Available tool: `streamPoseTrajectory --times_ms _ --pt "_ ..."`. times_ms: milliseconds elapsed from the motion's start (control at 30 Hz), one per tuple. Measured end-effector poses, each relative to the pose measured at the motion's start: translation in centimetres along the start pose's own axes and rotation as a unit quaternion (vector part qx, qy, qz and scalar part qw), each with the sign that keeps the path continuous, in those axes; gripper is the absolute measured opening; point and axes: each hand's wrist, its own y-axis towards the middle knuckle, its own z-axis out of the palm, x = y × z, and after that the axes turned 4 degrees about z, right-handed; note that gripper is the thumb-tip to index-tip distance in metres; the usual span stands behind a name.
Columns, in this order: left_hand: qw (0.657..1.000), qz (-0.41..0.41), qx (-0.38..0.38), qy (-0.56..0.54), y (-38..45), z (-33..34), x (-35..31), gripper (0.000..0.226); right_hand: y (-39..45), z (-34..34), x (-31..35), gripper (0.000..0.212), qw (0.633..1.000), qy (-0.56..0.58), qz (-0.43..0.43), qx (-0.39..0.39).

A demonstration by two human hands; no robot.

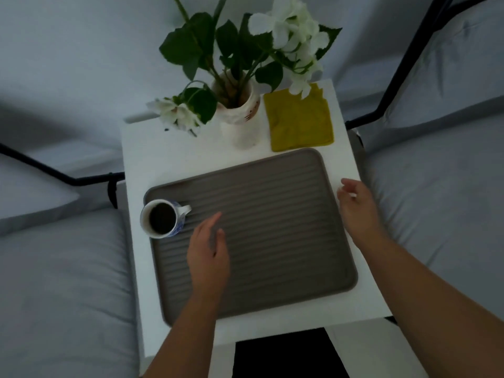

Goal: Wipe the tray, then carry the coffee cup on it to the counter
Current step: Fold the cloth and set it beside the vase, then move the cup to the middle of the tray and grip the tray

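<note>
A grey ribbed tray (272, 203) lies on a small white table (141, 148). At the tray's left end stands a blue-and-white cup (161, 219) full of dark coffee, its handle pointing right. My left hand (208, 252) hovers over the tray just right of the cup, fingers apart and empty. Beside the tray's right edge, over the table, my right hand (358, 208) is open and empty. A folded yellow cloth (300, 121) rests on the table behind the tray's far right corner.
A white vase (241, 118) with white flowers and green leaves stands behind the tray, left of the cloth. Grey-sheeted beds with dark frames flank the table on both sides. A dark gap (286, 356) shows below the table's near edge.
</note>
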Motion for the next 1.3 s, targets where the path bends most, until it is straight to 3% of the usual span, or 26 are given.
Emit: streamPoseTrajectory --times_ms 100,200,300,400,567,733,1000,1300 --pt "0.997 -0.039 -0.066 0.018 -1.7 -3.2 2.4 0.027 -2.4 0.0 -0.6 0.033 0.998 -0.057 -0.006 -0.022" --pt "0.982 -0.114 -0.148 -0.018 -1.3 -5.2 4.0 0.031 -4.7 0.7 -0.2 0.036 0.984 -0.132 -0.106 -0.057" --pt "0.966 -0.166 -0.181 -0.078 0.2 -5.9 6.1 0.046 -6.4 3.4 2.0 0.031 0.97 -0.152 -0.191 0.014" --pt "0.969 -0.189 -0.135 -0.088 1.5 -6.0 7.5 0.065 -8.0 8.2 4.6 0.027 0.95 -0.142 -0.247 0.129" --pt "0.98 -0.173 -0.062 -0.082 3.0 -6.4 9.8 0.081 -10.6 16.0 8.9 0.036 0.939 -0.102 -0.141 0.298" --pt "0.985 -0.132 -0.035 -0.102 4.2 -6.9 10.6 0.074 -11.8 20.9 10.7 0.039 0.935 -0.011 -0.066 0.349" --pt "0.98 -0.108 -0.041 -0.161 3.9 -6.8 10.4 0.069 -12.0 22.2 8.9 0.023 0.958 0.019 -0.044 0.282" --pt "0.988 -0.067 0.041 -0.136 0.7 -3.0 8.0 0.075 -11.9 15.8 4.6 0.021 0.974 0.067 0.005 0.216"
